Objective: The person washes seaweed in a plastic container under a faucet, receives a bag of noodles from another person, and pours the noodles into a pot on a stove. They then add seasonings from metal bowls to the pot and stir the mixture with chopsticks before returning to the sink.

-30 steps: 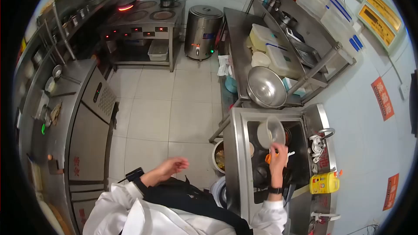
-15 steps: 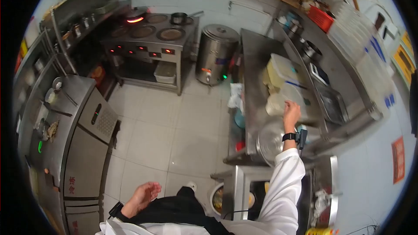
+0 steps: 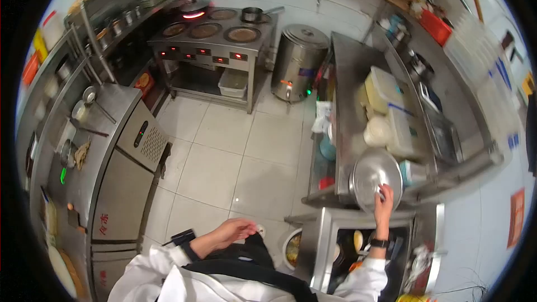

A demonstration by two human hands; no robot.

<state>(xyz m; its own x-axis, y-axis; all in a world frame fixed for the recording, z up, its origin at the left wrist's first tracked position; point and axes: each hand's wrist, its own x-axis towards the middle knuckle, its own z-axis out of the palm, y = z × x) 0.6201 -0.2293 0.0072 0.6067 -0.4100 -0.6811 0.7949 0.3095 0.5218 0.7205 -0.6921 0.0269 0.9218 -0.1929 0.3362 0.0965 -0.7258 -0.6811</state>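
Note:
My right hand (image 3: 384, 204) is over a shiny round steel bowl or lid (image 3: 369, 176) at the near end of the right counter. Its fingers are curled together at the steel surface; whether they grip it or something small is hard to see. Behind it stand a white round tub (image 3: 377, 131) and a clear plastic bin (image 3: 404, 134). My left hand (image 3: 232, 230) hangs in front of my black apron, fingers stretched out, with nothing in it.
A steel sink (image 3: 321, 246) with items inside lies below my right arm. A bucket (image 3: 291, 249) stands on the floor beside it. Ahead are a stove (image 3: 210, 45) with a glowing burner and a steel boiler (image 3: 302, 61). A fridge counter (image 3: 120, 190) runs along the left.
My right hand has come back toward me, from above the tubs to the round steel piece. My left hand has moved right and slightly up. The view has shifted.

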